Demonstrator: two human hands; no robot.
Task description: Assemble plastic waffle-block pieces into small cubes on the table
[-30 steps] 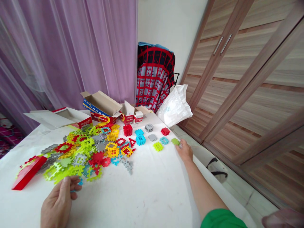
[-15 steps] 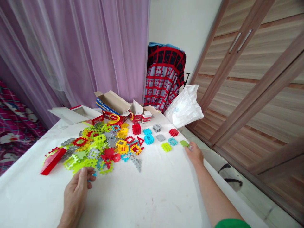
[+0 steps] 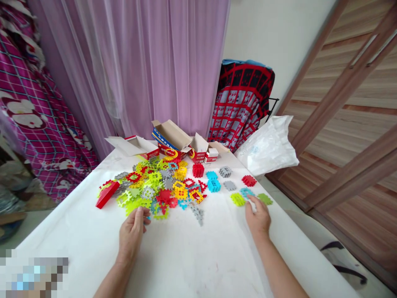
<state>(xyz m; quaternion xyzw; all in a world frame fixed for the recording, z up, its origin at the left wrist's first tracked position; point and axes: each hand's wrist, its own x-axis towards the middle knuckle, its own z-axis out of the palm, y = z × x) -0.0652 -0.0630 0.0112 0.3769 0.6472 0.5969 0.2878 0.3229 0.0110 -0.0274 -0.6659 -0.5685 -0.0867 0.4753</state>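
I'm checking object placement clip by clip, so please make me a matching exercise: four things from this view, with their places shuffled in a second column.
Things
1. Left hand
2. Right hand
3. White plastic bag
4. Open blue box

Places
A. By the far right edge of the table
B. Behind the mixed pile of toothed pieces, in front of the purple curtain
C. Close to the turquoise piece
D. At the near side of the mixed pile

Pairs: 1-D, 2-C, 3-A, 4-B
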